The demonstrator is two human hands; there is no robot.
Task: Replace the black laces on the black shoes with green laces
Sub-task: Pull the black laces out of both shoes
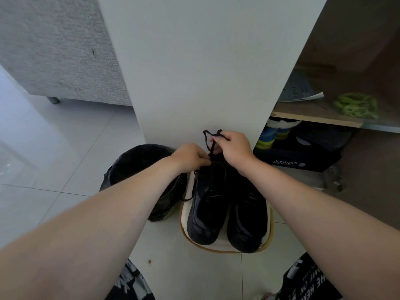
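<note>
Two black shoes stand side by side on a small white stool (225, 245), toes toward me: the left shoe (205, 213) and the right shoe (249, 221). My left hand (190, 156) pinches the black lace (207, 139) at the top of the left shoe. My right hand (233, 148) grips the same lace higher up, and a loop of it sticks out above the fingers. A loose lace end hangs off the left shoe's side. A bundle of green laces (355, 105) lies on a shelf at the right.
A bin lined with a black bag (140, 169) stands left of the stool. A white cabinet panel (205, 72) rises behind the shoes. The open cabinet at the right holds a dark shoe box (303, 156), other shoes and papers. A grey sofa (54, 50) is at the left.
</note>
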